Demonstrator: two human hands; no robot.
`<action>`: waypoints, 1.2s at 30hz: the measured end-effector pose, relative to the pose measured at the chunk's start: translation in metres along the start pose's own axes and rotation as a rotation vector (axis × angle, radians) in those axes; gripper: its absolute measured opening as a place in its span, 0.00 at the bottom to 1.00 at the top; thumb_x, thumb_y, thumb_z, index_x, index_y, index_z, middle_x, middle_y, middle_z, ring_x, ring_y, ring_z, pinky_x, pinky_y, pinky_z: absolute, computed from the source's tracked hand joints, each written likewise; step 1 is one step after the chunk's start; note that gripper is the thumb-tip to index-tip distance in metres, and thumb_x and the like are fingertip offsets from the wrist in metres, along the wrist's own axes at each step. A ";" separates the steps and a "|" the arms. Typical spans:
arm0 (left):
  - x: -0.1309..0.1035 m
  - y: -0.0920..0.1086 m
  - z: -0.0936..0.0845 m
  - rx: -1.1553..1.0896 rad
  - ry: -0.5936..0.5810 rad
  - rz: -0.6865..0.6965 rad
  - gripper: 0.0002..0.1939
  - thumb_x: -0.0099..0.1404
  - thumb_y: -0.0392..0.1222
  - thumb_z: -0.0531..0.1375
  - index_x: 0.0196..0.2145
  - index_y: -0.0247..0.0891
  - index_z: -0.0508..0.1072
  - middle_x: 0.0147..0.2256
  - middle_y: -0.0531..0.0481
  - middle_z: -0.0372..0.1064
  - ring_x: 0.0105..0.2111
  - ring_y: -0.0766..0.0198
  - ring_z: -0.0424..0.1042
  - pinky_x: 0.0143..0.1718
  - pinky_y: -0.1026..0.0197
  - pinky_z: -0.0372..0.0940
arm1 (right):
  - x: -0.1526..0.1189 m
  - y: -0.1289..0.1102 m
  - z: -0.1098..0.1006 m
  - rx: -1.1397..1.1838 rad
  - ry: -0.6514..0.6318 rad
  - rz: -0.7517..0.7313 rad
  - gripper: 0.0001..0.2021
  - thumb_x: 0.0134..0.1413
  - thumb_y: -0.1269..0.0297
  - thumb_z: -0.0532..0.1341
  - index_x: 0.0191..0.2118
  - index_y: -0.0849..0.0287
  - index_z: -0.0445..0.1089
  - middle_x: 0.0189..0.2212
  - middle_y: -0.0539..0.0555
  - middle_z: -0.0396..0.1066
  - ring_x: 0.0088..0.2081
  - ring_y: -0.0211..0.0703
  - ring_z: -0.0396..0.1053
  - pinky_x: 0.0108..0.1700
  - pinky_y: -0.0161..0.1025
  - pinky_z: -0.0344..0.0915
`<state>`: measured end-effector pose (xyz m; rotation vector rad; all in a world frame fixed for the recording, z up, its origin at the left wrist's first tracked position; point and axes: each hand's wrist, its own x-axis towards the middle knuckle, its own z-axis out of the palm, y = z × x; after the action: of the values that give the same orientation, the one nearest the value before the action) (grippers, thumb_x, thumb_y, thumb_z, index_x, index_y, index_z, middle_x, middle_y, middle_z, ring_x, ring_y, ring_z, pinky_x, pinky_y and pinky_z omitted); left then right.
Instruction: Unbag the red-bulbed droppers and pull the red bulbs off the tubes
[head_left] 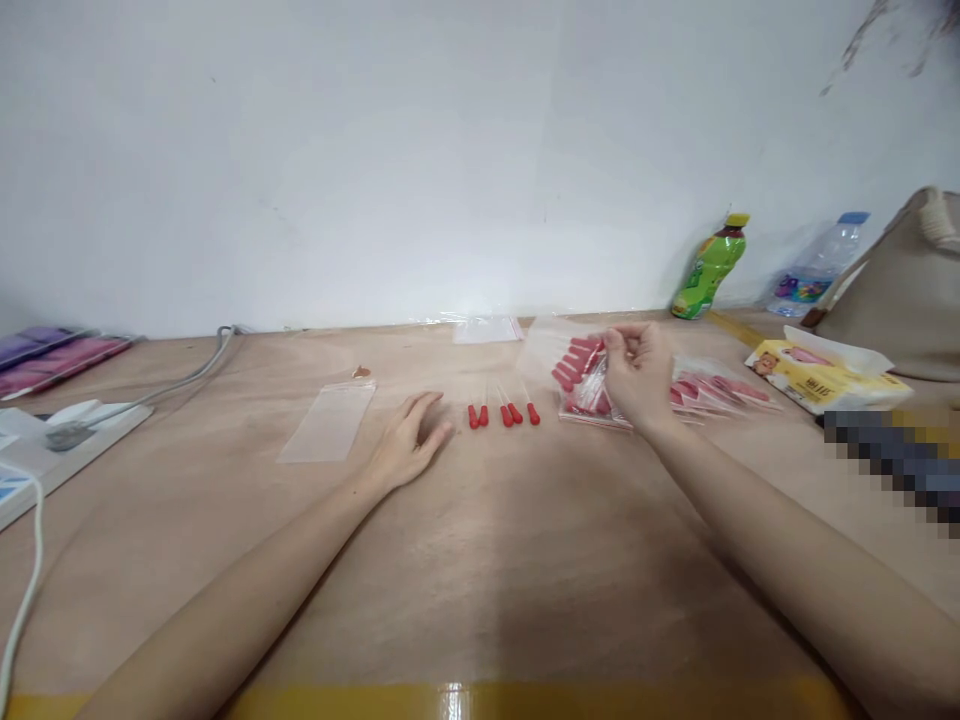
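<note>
My right hand [637,370] is closed in a pinch on the edge of a clear zip bag of red-bulbed droppers [576,365], above or against other filled bags [712,388] piled on the table. My left hand [409,440] rests on the table with its fingers apart, holding nothing. Several loose droppers [507,415] with red bulbs and thin clear stems lie in a row between my hands, bulbs towards me. Left of my left hand a flat zip bag [330,425] lies on the wood. My right fingers partly hide the bag they grip.
A power strip [82,430] with cables sits at the left, near purple and pink packs [64,360]. Along the back right stand a green bottle [711,268], a clear bottle [817,265] and a beige bag [896,285]. A yellow tissue pack [817,380] lies before them.
</note>
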<state>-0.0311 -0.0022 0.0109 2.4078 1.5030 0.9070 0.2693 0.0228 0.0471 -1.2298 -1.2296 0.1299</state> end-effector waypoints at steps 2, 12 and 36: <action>0.001 0.003 -0.003 -0.106 0.048 -0.094 0.22 0.64 0.50 0.48 0.54 0.39 0.57 0.53 0.43 0.59 0.51 0.59 0.62 0.51 0.55 0.60 | -0.019 -0.004 0.014 0.236 -0.201 0.185 0.17 0.46 0.47 0.54 0.32 0.57 0.57 0.25 0.51 0.65 0.27 0.40 0.65 0.28 0.36 0.61; -0.007 0.029 -0.017 -0.169 -0.045 0.185 0.16 0.63 0.46 0.53 0.46 0.39 0.67 0.49 0.45 0.64 0.51 0.59 0.63 0.54 0.54 0.58 | -0.091 -0.017 0.040 0.487 -0.911 0.436 0.14 0.45 0.52 0.60 0.32 0.58 0.61 0.26 0.48 0.66 0.28 0.36 0.66 0.33 0.37 0.64; -0.011 0.057 0.007 -0.253 -0.412 0.396 0.19 0.61 0.42 0.56 0.50 0.40 0.66 0.52 0.44 0.61 0.51 0.59 0.63 0.52 0.56 0.59 | -0.094 -0.011 -0.004 -0.021 -0.875 -0.499 0.03 0.48 0.66 0.62 0.32 0.54 0.71 0.29 0.50 0.66 0.35 0.40 0.62 0.38 0.39 0.57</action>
<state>0.0130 -0.0375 0.0252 2.5332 0.7391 0.5639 0.2278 -0.0456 -0.0031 -0.8470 -2.2638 0.3041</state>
